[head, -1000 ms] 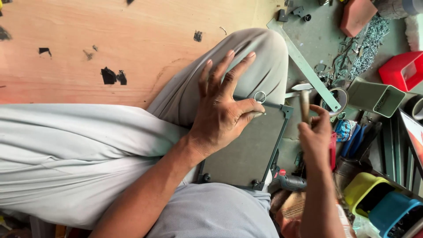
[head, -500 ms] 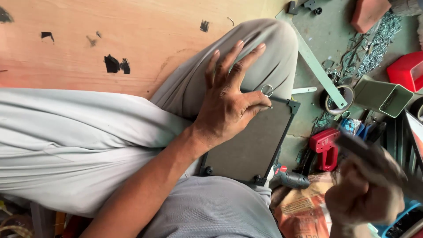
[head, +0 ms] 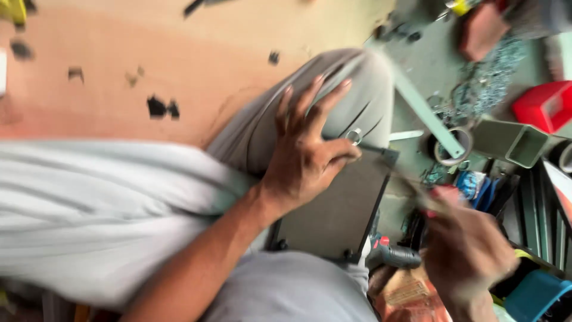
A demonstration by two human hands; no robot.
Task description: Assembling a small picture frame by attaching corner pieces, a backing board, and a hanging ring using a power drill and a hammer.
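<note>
The left hand (head: pixel 310 158) lies in the middle of the frame with its fingers spread wide, the palm and thumb pressing down on the upper corner of a flat, dark grey rectangular metal panel with a thin black rim (head: pixel 333 214) — the panel rests across the person's grey-trousered knee (head: pixel 351 89) and lap, its long axis running from the centre of the frame down toward the lower middle. A small silvery metal ring (head: pixel 355 136) sits just beside the thumb, at the panel's upper edge. The right hand (head: pixel 468 253) is in the lower right of the frame, badly blurred, closed around a slim, dark, rod-like tool (head: pixel 417 191) whose tip points up and to the left toward the panel's right edge; what kind of tool it is cannot be told from the blur. So the panel lies to the left of the right hand, near but apart from it, while the left hand is already on it — the left hand is clearly the nearer of the two. Below the panel's lower right corner, a dark power tool with a red patch (head: pixel 390 255) lies on the floor. Further right, a grey-green square metal tube (head: pixel 512 142), a red plastic box (head: pixel 545 106) and a pale green flat metal bar (head: pixel 426 113) lie among the clutter in the upper right, well apart from both hands.
</note>
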